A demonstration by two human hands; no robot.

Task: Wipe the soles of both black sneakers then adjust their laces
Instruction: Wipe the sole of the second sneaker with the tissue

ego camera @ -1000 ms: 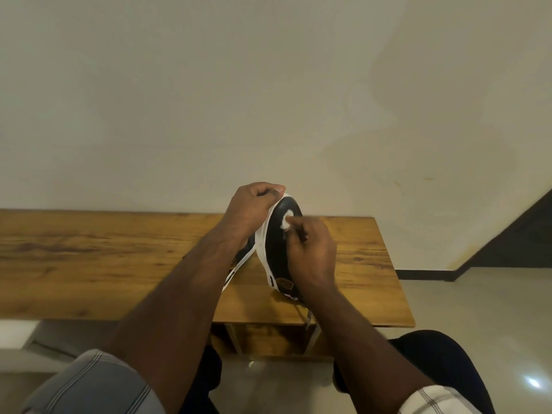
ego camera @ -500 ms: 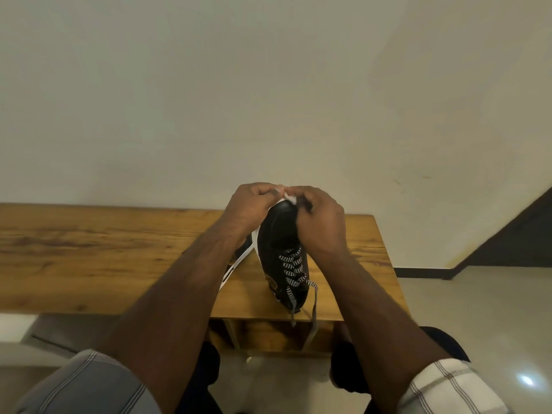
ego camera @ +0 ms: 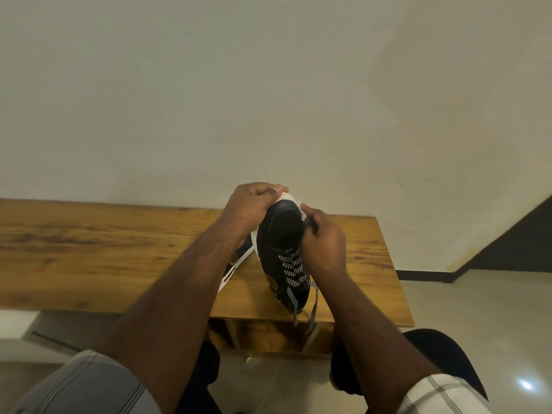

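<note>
The right hand (ego camera: 324, 240) pinches a small white wipe (ego camera: 304, 213) between thumb and fingertips, pressed to the white edge at the toe of a black sneaker (ego camera: 282, 234). The left hand (ego camera: 249, 212) curls over the toe from the other side, fingers wrapped round the rim, and holds the shoe up on end above the table (ego camera: 89, 255).

A second ago the sole faced the person and the wipe rubbed across its dark tread. Half a second ago the shoe was already turned, both hands meeting at the toe tip. Now the upper and laces (ego camera: 294, 271) face the person, and the wipe has slid just to the right side of the toe. This suggests the flat of the sole is done and the person is finishing the sole's rim, probably close to putting this shoe down.

The sneaker stands nearly upright, toe high, heel low near the table's front edge. Its upper is smooth black; the laces are black-and-white patterned, and their loose ends hang past the table's edge. The second sneaker (ego camera: 236, 264) lies on the table behind the left wrist, mostly hidden, showing its white sole edge.
</note>
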